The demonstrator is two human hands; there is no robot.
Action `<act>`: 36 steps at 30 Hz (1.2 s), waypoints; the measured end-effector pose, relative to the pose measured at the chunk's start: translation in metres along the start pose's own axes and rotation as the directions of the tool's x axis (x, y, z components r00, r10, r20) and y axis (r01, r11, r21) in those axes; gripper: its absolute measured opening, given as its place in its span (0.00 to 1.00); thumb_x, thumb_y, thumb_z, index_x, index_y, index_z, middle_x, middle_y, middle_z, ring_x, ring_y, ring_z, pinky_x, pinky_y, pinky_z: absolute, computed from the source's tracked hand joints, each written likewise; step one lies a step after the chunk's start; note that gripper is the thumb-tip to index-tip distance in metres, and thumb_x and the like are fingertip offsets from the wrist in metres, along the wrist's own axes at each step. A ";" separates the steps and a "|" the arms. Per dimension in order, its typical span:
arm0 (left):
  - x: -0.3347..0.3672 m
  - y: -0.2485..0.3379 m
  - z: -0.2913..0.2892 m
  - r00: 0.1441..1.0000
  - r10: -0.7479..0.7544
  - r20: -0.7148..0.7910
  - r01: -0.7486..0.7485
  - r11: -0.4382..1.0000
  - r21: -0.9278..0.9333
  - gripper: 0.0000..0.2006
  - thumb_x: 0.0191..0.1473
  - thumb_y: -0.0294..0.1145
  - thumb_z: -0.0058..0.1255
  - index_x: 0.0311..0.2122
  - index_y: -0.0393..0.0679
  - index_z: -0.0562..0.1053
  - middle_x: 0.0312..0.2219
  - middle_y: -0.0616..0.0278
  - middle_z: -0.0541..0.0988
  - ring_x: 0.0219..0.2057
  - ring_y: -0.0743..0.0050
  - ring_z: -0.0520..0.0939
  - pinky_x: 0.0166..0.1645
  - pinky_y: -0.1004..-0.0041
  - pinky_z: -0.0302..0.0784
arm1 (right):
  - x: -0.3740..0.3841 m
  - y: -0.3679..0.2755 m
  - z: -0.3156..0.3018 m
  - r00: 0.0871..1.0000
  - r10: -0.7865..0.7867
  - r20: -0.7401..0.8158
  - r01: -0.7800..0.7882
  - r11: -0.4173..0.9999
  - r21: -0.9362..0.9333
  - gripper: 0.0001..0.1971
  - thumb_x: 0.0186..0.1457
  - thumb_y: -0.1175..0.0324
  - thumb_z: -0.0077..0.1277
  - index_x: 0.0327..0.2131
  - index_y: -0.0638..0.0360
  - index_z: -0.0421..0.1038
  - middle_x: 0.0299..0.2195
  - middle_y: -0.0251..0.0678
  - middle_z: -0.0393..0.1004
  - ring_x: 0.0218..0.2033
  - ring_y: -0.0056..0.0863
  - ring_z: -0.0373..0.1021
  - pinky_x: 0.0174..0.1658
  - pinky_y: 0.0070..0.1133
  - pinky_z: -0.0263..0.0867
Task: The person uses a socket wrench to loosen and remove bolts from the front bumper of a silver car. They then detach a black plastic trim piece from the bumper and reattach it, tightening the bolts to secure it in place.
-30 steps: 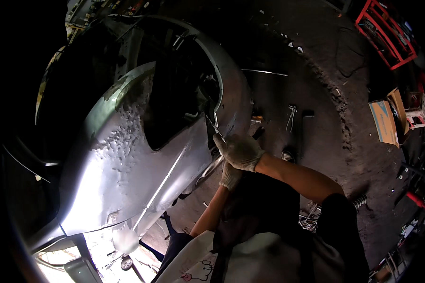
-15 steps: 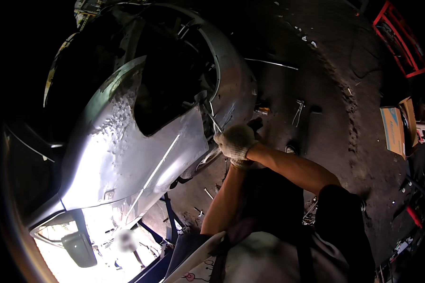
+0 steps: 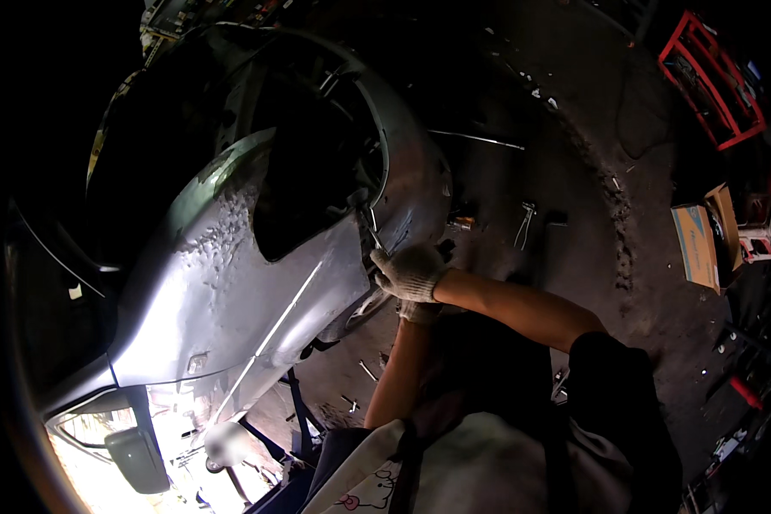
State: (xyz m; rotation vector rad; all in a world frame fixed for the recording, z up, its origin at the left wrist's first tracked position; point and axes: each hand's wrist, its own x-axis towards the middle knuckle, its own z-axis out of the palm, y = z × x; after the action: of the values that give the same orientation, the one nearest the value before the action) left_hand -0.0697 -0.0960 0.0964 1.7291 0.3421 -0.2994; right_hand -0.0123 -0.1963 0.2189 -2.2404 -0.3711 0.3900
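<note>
A silver-grey car body panel (image 3: pixel 295 274), dented along its upper left part, fills the left and middle. By the panel's right edge is my right hand (image 3: pixel 409 274), in a pale knit work glove, its fingers closed round the near end of a thin metal rod-like tool (image 3: pixel 377 237). The rod reaches up to the edge of the dark opening in the body. My left hand (image 3: pixel 420 312), gloved too, is right below and partly behind the right one. Its fingers are hidden, so its grip does not show.
Hand tools lie on the dark floor, among them pliers (image 3: pixel 525 224) and a long thin rod (image 3: pixel 478 138). At the right stand a red metal frame (image 3: pixel 718 103) and an open cardboard box (image 3: pixel 696 247). A door mirror (image 3: pixel 137 461) juts out at the lower left, in bright light.
The whole view has shifted slightly, with the floor things moving left and down in the picture. Both hands stay by the panel edge. The right hand's thumb side now looks slightly more raised.
</note>
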 end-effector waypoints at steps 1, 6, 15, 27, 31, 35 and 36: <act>0.002 0.001 -0.004 0.999 0.010 -0.051 -0.010 1.000 0.007 0.15 0.67 0.29 0.43 0.56 0.39 0.70 0.45 0.54 0.78 0.47 0.62 0.78 0.53 0.62 0.76 | 0.002 -0.004 0.003 0.999 0.031 -0.020 -0.032 0.997 -0.067 0.18 0.63 0.56 0.44 0.32 0.55 0.80 0.30 0.43 0.82 0.32 0.41 0.79 0.39 0.38 0.73; 0.023 0.006 -0.044 0.926 0.123 -0.357 -0.082 0.988 0.128 0.14 0.67 0.30 0.43 0.54 0.40 0.71 0.43 0.54 0.79 0.45 0.61 0.79 0.51 0.61 0.78 | 0.001 -0.023 0.009 0.999 0.046 0.012 -0.036 0.894 -0.446 0.17 0.63 0.59 0.46 0.35 0.55 0.84 0.35 0.40 0.84 0.36 0.37 0.80 0.43 0.33 0.74; 0.059 -0.058 -0.089 0.922 0.276 -0.270 -0.115 0.864 0.491 0.13 0.66 0.32 0.43 0.52 0.42 0.74 0.39 0.54 0.81 0.41 0.60 0.81 0.48 0.60 0.80 | -0.014 -0.042 0.008 0.994 0.076 0.082 -0.045 0.943 -0.331 0.11 0.57 0.63 0.52 0.36 0.52 0.84 0.38 0.38 0.84 0.42 0.37 0.79 0.46 0.36 0.73; 0.043 -0.015 -0.112 0.841 0.398 0.368 -0.481 0.236 0.845 0.19 0.64 0.36 0.49 0.56 0.36 0.74 0.47 0.48 0.82 0.49 0.49 0.80 0.53 0.56 0.73 | -0.116 -0.010 0.029 0.837 -0.175 -0.518 0.268 0.957 0.109 0.10 0.59 0.58 0.55 0.31 0.52 0.73 0.20 0.38 0.74 0.22 0.41 0.75 0.27 0.37 0.71; 0.002 0.014 -0.106 0.950 -0.233 -0.209 0.303 0.850 0.431 0.21 0.69 0.43 0.45 0.59 0.44 0.73 0.44 0.47 0.82 0.46 0.60 0.82 0.51 0.65 0.76 | -0.161 0.026 0.056 0.843 -0.085 -0.531 0.173 0.978 0.117 0.08 0.60 0.61 0.55 0.29 0.50 0.72 0.21 0.37 0.73 0.22 0.38 0.74 0.27 0.36 0.70; 0.015 0.011 -0.129 0.964 0.247 -0.097 -0.103 0.685 0.721 0.17 0.66 0.39 0.47 0.56 0.44 0.75 0.36 0.52 0.81 0.34 0.62 0.81 0.39 0.67 0.76 | -0.197 0.077 0.086 0.829 -0.078 -0.554 -0.010 0.988 -0.153 0.07 0.62 0.66 0.54 0.32 0.58 0.73 0.24 0.42 0.72 0.25 0.40 0.72 0.31 0.36 0.69; 0.028 0.011 -0.137 0.806 0.580 0.121 -0.388 0.361 0.848 0.16 0.66 0.38 0.47 0.54 0.45 0.77 0.32 0.57 0.80 0.29 0.69 0.78 0.33 0.70 0.75 | -0.205 0.085 0.093 0.827 -0.073 -0.557 -0.060 0.975 -0.216 0.07 0.62 0.67 0.55 0.33 0.60 0.73 0.27 0.41 0.74 0.28 0.40 0.73 0.33 0.36 0.70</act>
State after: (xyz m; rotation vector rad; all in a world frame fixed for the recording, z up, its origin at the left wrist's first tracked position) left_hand -0.0379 0.0381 0.1207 2.7691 -0.2864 0.2304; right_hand -0.2236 -0.2656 0.1275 -2.4434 -0.1063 -0.3457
